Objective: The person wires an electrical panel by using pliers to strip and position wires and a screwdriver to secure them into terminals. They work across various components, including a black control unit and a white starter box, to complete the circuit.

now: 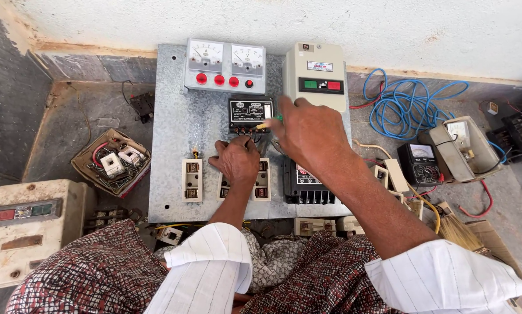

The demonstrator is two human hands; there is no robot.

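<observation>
Concrete floor (pixel 80 116) against a pale wall carries our work. We keep the metal panel (pixel 171 116) flat, so its mounted units face up within reach: a twin meter box (pixel 225 65) at the far edge, a starter (pixel 314 72) beside it, a black relay (pixel 246 110) below the meters and fuse holders (pixel 192 180) along the near edge. Our right hand (pixel 307 134) is closed around a screwdriver (pixel 268 123), pinching the yellow-green handle; its long axis lies roughly level across the panel, with the tip pointing left toward the relay terminals. Our left hand (pixel 236 160) rests just below those terminals, fingers curled; whether they pinch a wire we cannot tell.
</observation>
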